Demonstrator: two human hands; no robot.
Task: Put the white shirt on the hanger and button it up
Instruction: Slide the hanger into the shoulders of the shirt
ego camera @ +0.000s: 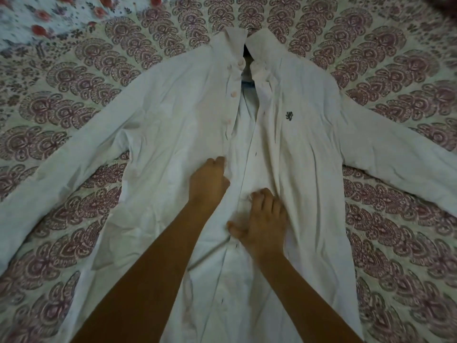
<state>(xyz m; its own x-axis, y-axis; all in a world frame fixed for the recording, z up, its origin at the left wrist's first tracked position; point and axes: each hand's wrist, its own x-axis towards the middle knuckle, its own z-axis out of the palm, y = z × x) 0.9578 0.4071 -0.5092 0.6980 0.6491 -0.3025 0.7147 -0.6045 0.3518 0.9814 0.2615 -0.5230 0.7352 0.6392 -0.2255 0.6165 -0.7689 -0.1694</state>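
Note:
The white shirt (178, 125) lies front up on a bed, sleeves spread to both sides, collar at the far end. Its front gapes from the collar down to mid-chest; three pale buttons run along the left placket, and a small dark emblem (289, 116) marks the right chest. A bit of dark hanger (247, 83) shows inside the neck opening; the rest is hidden under the cloth. My left hand (207, 184) pinches the button placket at mid-chest. My right hand (262, 219) grips the buttonhole edge just below, fingers curled into the fabric.
The bed is covered by a sheet printed with maroon scalloped motifs (371, 70). A different floral cloth with red flowers (42, 18) lies at the far left corner. The shirt sleeves reach almost to both edges of view.

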